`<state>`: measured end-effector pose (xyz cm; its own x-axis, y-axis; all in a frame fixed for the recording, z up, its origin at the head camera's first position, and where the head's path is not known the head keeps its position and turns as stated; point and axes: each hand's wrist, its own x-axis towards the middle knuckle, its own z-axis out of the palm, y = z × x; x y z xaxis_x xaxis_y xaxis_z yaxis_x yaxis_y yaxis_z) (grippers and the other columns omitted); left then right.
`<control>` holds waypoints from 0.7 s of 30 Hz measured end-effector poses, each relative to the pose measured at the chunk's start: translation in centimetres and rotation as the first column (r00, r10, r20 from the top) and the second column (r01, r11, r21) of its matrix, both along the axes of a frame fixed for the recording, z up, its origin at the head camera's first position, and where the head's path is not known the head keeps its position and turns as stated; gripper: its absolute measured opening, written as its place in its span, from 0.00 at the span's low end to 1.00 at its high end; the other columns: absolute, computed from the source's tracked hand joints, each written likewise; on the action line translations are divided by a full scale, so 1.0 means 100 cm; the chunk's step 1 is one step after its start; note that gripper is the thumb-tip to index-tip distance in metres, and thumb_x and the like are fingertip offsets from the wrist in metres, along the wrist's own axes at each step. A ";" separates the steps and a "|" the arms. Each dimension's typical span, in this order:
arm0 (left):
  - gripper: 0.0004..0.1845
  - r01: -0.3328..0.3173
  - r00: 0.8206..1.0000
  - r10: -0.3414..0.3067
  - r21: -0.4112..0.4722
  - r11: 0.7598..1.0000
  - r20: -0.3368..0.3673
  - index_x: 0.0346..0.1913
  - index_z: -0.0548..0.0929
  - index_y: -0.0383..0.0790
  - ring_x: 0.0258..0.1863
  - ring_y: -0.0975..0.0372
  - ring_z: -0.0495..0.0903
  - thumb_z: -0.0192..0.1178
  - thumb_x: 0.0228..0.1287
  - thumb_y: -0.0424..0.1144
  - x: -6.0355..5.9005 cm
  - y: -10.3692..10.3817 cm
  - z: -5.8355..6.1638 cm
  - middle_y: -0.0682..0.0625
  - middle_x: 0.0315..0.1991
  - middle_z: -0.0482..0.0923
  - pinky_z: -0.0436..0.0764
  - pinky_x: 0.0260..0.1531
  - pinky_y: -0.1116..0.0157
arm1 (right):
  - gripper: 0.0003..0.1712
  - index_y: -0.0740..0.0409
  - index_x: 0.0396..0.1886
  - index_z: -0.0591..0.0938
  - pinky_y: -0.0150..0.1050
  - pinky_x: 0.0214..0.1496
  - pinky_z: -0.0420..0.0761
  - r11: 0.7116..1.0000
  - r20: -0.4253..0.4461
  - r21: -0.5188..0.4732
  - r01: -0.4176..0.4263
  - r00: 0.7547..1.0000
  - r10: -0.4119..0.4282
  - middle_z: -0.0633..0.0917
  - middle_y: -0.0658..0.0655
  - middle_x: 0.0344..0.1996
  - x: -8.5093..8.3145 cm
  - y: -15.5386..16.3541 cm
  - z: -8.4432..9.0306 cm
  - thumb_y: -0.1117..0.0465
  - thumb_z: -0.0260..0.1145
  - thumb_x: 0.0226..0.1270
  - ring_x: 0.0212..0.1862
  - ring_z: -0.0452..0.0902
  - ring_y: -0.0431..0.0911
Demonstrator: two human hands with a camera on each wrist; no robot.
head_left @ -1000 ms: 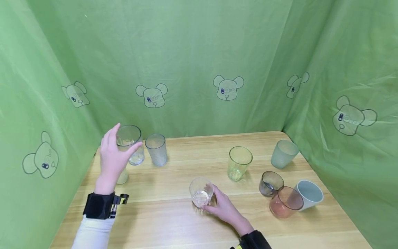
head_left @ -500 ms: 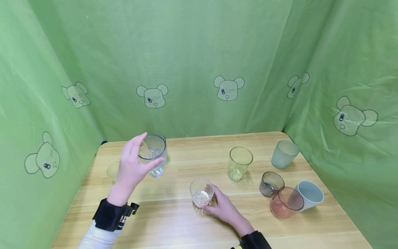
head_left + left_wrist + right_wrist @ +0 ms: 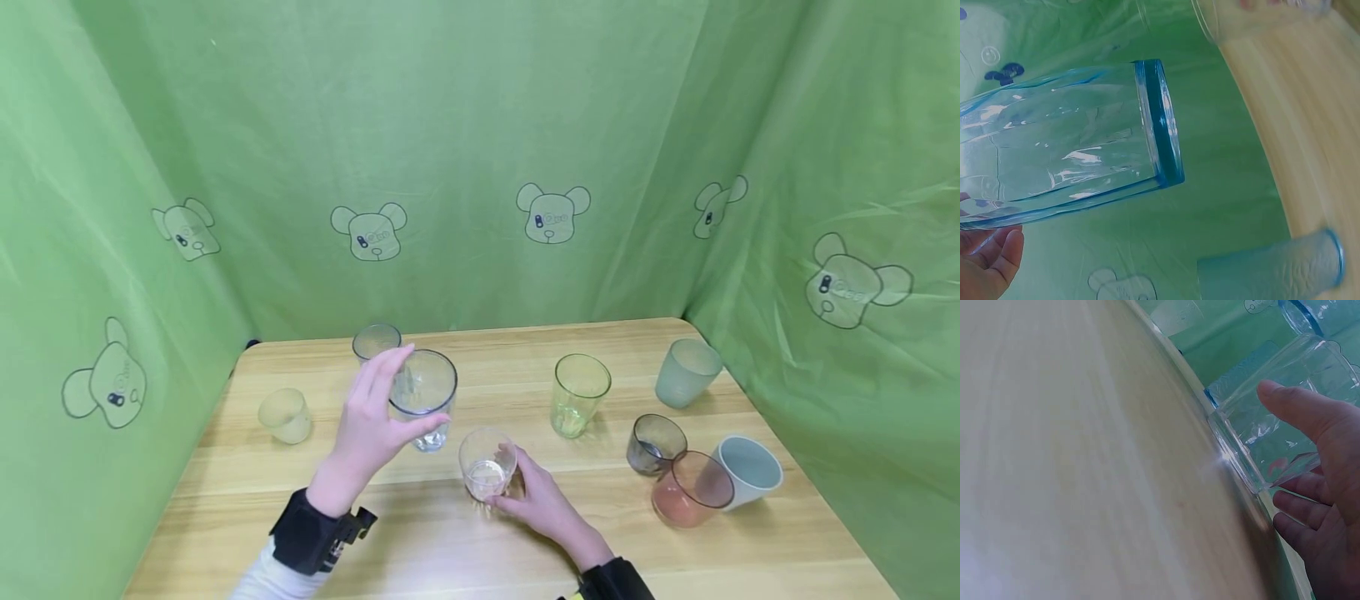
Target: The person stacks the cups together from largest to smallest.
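head: left hand (image 3: 371, 429) grips tall clear glass (image 3: 424, 398) aloft, just left of short clear glass (image 3: 486, 465) that right hand (image 3: 542, 500) holds on surface (image 3: 420, 542) | left wrist: tall clear glass (image 3: 1066, 144) tilted; keep fingers (image 3: 988, 259) firm, align rims | right wrist: fingers (image 3: 1310, 425) wrap short clear glass (image 3: 1279, 406); steady its base

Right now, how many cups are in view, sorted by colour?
Clear: 2, tall in left hand, short in right hand
Frosted blue-grey: 2
Yellowish: 2
Smoky grey: 1
Pink: 1
White: 1
Total: 9
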<state>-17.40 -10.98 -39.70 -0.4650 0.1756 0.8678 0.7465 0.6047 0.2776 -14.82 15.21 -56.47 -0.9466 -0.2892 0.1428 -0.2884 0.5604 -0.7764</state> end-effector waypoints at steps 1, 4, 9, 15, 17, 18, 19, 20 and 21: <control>0.48 0.007 1.000 -0.007 -0.001 1.000 0.000 0.61 0.74 0.32 0.54 0.48 0.77 0.64 0.49 0.70 0.000 0.003 -0.001 0.38 0.55 0.78 0.76 0.63 0.58 | 0.52 0.57 0.71 0.65 0.60 0.71 0.66 1.000 0.003 0.001 0.001 1.000 -0.001 0.76 0.61 0.64 0.000 0.000 0.000 0.44 0.77 0.49 0.66 0.71 0.59; 0.49 0.033 0.999 -0.033 -0.005 0.999 0.001 0.61 0.74 0.31 0.55 0.49 0.77 0.66 0.48 0.69 0.002 0.012 -0.001 0.39 0.55 0.78 0.75 0.63 0.59 | 0.52 0.57 0.70 0.65 0.61 0.71 0.66 1.000 0.010 -0.007 0.005 1.000 -0.005 0.77 0.61 0.64 0.001 0.000 0.001 0.44 0.77 0.48 0.66 0.71 0.59; 0.50 0.076 0.997 -0.077 -0.008 0.997 -0.029 0.61 0.73 0.29 0.52 0.51 0.78 0.73 0.41 0.63 0.002 0.026 -0.003 0.39 0.54 0.78 0.79 0.59 0.60 | 0.53 0.59 0.71 0.65 0.62 0.70 0.66 1.000 -0.003 -0.010 -0.006 1.000 0.006 0.78 0.60 0.63 0.001 0.000 0.003 0.45 0.77 0.49 0.65 0.72 0.58; 0.51 0.115 0.993 -0.116 -0.017 0.993 -0.020 0.62 0.73 0.30 0.54 0.51 0.78 0.75 0.37 0.60 0.003 0.041 -0.013 0.40 0.55 0.78 0.79 0.58 0.59 | 0.53 0.53 0.72 0.64 0.62 0.71 0.65 1.000 0.029 -0.015 0.002 1.000 -0.001 0.75 0.60 0.66 0.001 -0.001 0.003 0.44 0.77 0.48 0.68 0.70 0.58; 0.51 0.122 0.993 -0.122 -0.023 0.992 -0.010 0.62 0.72 0.30 0.55 0.51 0.77 0.75 0.37 0.61 0.002 0.046 -0.018 0.40 0.55 0.77 0.79 0.59 0.59 | 0.54 0.51 0.73 0.63 0.62 0.71 0.65 1.000 0.038 -0.018 0.004 0.999 -0.004 0.73 0.60 0.68 0.001 -0.001 0.004 0.43 0.77 0.48 0.68 0.69 0.59; 0.51 0.122 0.992 -0.123 -0.024 0.992 -0.006 0.63 0.72 0.30 0.55 0.51 0.77 0.74 0.38 0.61 0.002 0.047 -0.021 0.40 0.56 0.77 0.79 0.59 0.59 | 0.54 0.51 0.73 0.63 0.63 0.71 0.65 1.000 0.035 -0.020 0.002 0.999 -0.001 0.72 0.61 0.68 0.001 -0.001 0.004 0.43 0.77 0.48 0.68 0.68 0.59; 0.51 0.125 0.992 -0.125 -0.024 0.992 0.000 0.63 0.72 0.31 0.55 0.51 0.77 0.74 0.38 0.62 0.001 0.049 -0.023 0.39 0.56 0.77 0.79 0.59 0.59 | 0.55 0.51 0.74 0.62 0.63 0.71 0.64 1.000 0.038 -0.023 0.001 0.999 0.000 0.72 0.60 0.68 0.001 -0.001 0.005 0.43 0.77 0.48 0.68 0.68 0.59; 0.52 0.127 0.992 -0.127 -0.022 0.992 0.008 0.63 0.72 0.31 0.56 0.51 0.77 0.74 0.38 0.62 0.001 0.051 -0.026 0.39 0.56 0.77 0.79 0.59 0.58 | 0.55 0.51 0.74 0.62 0.63 0.71 0.65 1.000 0.037 -0.025 -0.001 0.999 0.002 0.72 0.61 0.68 0.001 -0.001 0.005 0.42 0.77 0.48 0.68 0.69 0.59; 0.52 0.127 0.992 -0.127 -0.020 0.992 0.017 0.63 0.72 0.31 0.56 0.51 0.77 0.74 0.37 0.62 0.001 0.052 -0.028 0.39 0.56 0.77 0.79 0.59 0.58 | 0.55 0.51 0.74 0.62 0.63 0.71 0.65 1.000 0.038 -0.024 0.000 0.999 0.001 0.73 0.60 0.68 0.001 -0.001 0.005 0.42 0.77 0.48 0.68 0.69 0.59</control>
<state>-17.33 -5.78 -42.53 -0.4515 0.2520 0.8560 0.8132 0.5109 0.2785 -14.71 15.08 -56.00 -0.9512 -0.2870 0.1137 -0.2590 0.5415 -0.7998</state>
